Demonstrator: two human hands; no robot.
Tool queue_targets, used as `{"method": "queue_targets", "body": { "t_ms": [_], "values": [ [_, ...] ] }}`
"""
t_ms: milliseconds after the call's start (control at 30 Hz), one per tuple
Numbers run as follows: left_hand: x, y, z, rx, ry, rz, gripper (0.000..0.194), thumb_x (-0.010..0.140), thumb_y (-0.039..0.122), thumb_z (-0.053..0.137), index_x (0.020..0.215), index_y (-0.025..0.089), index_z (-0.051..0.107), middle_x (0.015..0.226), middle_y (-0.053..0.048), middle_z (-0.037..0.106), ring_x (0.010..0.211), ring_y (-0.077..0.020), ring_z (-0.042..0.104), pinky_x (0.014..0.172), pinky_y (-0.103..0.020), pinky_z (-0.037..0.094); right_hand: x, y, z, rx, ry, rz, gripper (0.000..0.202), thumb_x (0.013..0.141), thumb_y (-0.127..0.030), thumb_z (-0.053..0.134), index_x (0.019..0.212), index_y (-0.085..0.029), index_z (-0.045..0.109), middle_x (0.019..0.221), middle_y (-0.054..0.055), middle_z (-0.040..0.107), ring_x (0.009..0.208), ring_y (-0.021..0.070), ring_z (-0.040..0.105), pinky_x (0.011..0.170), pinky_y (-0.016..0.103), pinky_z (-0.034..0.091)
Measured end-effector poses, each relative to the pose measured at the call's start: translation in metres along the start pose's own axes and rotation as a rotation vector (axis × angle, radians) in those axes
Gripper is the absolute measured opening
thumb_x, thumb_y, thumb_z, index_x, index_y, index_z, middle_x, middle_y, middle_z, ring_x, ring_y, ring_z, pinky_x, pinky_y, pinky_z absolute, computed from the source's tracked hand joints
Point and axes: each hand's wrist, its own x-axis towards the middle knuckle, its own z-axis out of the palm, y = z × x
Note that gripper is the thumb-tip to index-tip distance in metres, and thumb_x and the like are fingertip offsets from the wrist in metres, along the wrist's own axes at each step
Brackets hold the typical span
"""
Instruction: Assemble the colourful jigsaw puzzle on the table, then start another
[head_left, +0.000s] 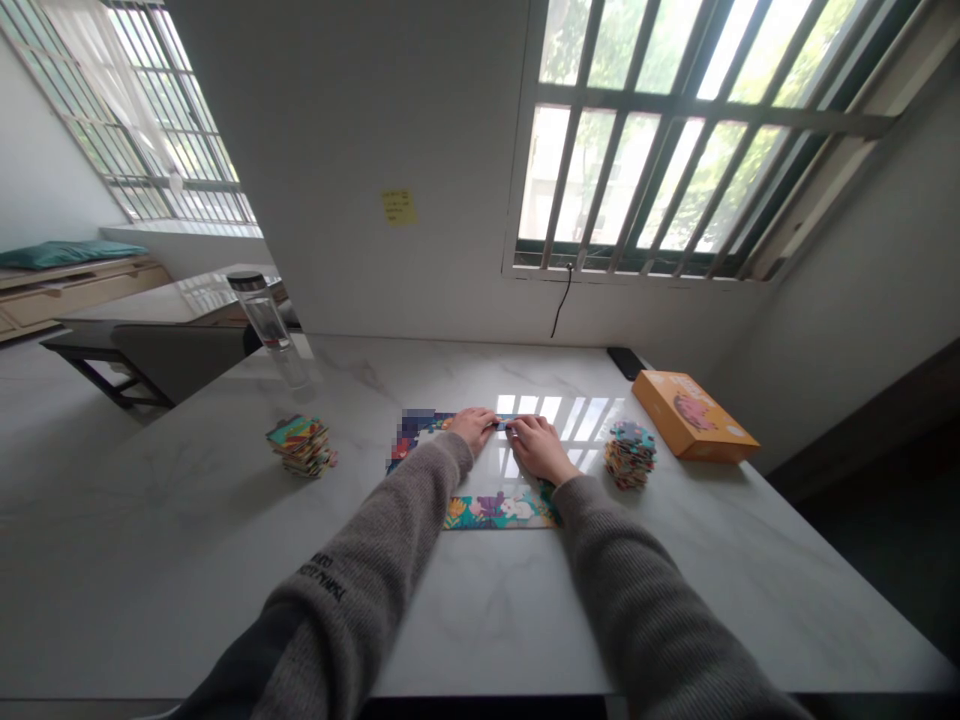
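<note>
A frame of joined puzzle pieces (487,510) lies on the white marbled table (480,620), its middle showing bare tabletop. At its far edge, my left hand (474,428) presses down with fingers together. Close beside it, my right hand (538,446) has its fingertips on the same far edge. Between the fingertips a bit of blue puzzle piece (504,424) shows, and both hands are on it. My sleeves cover parts of the frame's left and right sides.
One stack of puzzle pieces (301,446) stands left, another stack (630,456) right. An orange box (694,415) and a black phone (625,363) lie at the back right. A clear bottle (264,315) stands at the back left. The wall borders the table's far edge.
</note>
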Motion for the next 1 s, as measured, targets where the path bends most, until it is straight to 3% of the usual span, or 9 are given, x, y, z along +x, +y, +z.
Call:
{"method": "queue_targets", "body": {
  "t_ms": [133,200,333,467,567,733,1000],
  "values": [
    [-0.012,-0.008,-0.013,0.037,-0.09,-0.108,0.05,0.097,0.036,0.05,0.146,0.025,0.047,0.156,-0.009,0.042,0.144,-0.0283,0.038,0.12,-0.049,0.027,-0.001,-0.001,-0.001,-0.012,0.001,0.004,0.031,0.097,-0.024,0.049,0.126,-0.025,0.06,0.129,0.009,0.06,0.117,0.0286,0.048,0.097,0.042,0.04],
    [-0.021,-0.018,-0.023,0.062,-0.063,-0.219,0.053,0.098,0.043,0.047,0.147,0.023,0.045,0.16,-0.011,0.036,0.145,-0.0308,0.034,0.12,-0.048,0.027,-0.001,-0.002,-0.002,-0.02,-0.008,0.008,0.032,0.097,-0.025,0.049,0.127,-0.025,0.06,0.13,0.009,0.06,0.117,0.0285,0.047,0.097,0.041,0.04],
    [-0.044,-0.048,-0.043,0.052,0.059,-0.382,0.05,0.099,0.045,0.041,0.144,0.024,0.051,0.156,-0.011,0.04,0.141,-0.0309,0.037,0.117,-0.045,0.031,-0.002,-0.002,-0.003,-0.027,-0.015,0.009,0.031,0.098,-0.027,0.047,0.127,-0.024,0.06,0.13,0.009,0.06,0.117,0.0279,0.047,0.098,0.04,0.039],
    [-0.069,-0.072,-0.053,0.048,0.076,-0.514,0.048,0.099,0.042,0.041,0.14,0.021,0.055,0.148,-0.013,0.047,0.135,-0.0309,0.043,0.114,-0.043,0.036,-0.001,0.0,-0.001,-0.026,-0.012,0.005,0.032,0.097,-0.025,0.049,0.127,-0.025,0.06,0.13,0.01,0.06,0.118,0.0282,0.047,0.097,0.04,0.04],
    [-0.083,-0.076,-0.055,0.051,0.082,-0.529,0.043,0.097,0.039,0.044,0.134,0.023,0.06,0.137,-0.012,0.055,0.128,-0.0299,0.048,0.11,-0.042,0.039,-0.001,0.001,0.001,-0.018,-0.004,0.0,0.032,0.097,-0.025,0.049,0.127,-0.025,0.06,0.131,0.009,0.06,0.118,0.0285,0.047,0.098,0.041,0.04],
    [-0.096,-0.073,-0.053,0.082,0.158,-0.578,0.039,0.093,0.041,0.051,0.124,0.025,0.066,0.129,-0.012,0.055,0.125,-0.0322,0.047,0.108,-0.045,0.04,-0.001,0.002,0.002,0.012,0.016,-0.014,0.031,0.097,-0.024,0.049,0.125,-0.024,0.061,0.13,0.009,0.061,0.118,0.029,0.048,0.099,0.043,0.04],
    [-0.117,-0.086,-0.045,0.061,0.164,-0.451,0.037,0.09,0.036,0.055,0.123,0.023,0.066,0.131,-0.01,0.056,0.121,-0.0289,0.05,0.11,-0.041,0.04,-0.003,0.009,0.005,0.157,0.112,-0.071,0.028,0.095,-0.021,0.05,0.118,-0.024,0.066,0.121,0.009,0.064,0.113,0.0268,0.052,0.097,0.042,0.044]
  ]
}}
